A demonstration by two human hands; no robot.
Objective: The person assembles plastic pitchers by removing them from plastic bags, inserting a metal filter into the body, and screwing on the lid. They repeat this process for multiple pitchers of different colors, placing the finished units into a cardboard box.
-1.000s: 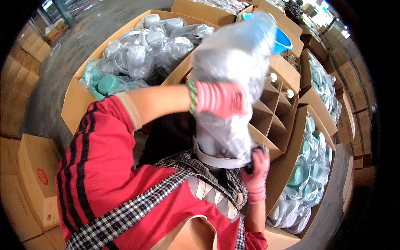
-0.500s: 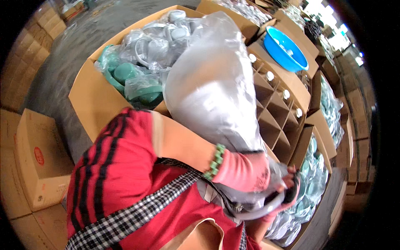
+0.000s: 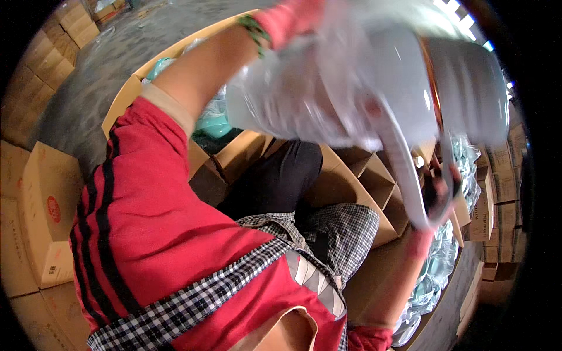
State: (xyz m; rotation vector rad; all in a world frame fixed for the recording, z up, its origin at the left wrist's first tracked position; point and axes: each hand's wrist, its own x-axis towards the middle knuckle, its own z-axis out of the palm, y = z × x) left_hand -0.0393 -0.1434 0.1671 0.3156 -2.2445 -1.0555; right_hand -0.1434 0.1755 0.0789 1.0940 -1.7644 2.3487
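A large grey-white jug (image 3: 404,76) lies sideways in the air across the top right, blurred by motion. It has a shiny copper-coloured band and a long looped handle (image 3: 401,164). My right hand (image 3: 439,190), in a pink and dark fingerless glove, is closed around the handle's lower end. At the top my left hand (image 3: 293,20), in a pink glove with a green bead bracelet above it, is closed on a clear plastic bag (image 3: 345,76). The bag hangs in folds against the jug; my left fingertips are smeared and partly hidden.
Below the jug stands a carton with cardboard dividers (image 3: 374,178). Bagged green pieces (image 3: 213,124) fill an open carton behind my left arm. More bagged pieces (image 3: 436,275) lie in a carton at the right. Closed cartons (image 3: 52,216) are stacked at the left.
My left hand has swung up and away from me with the bag. The jug has come up into view, my right hand raised with its handle. The blue basin is now hidden.
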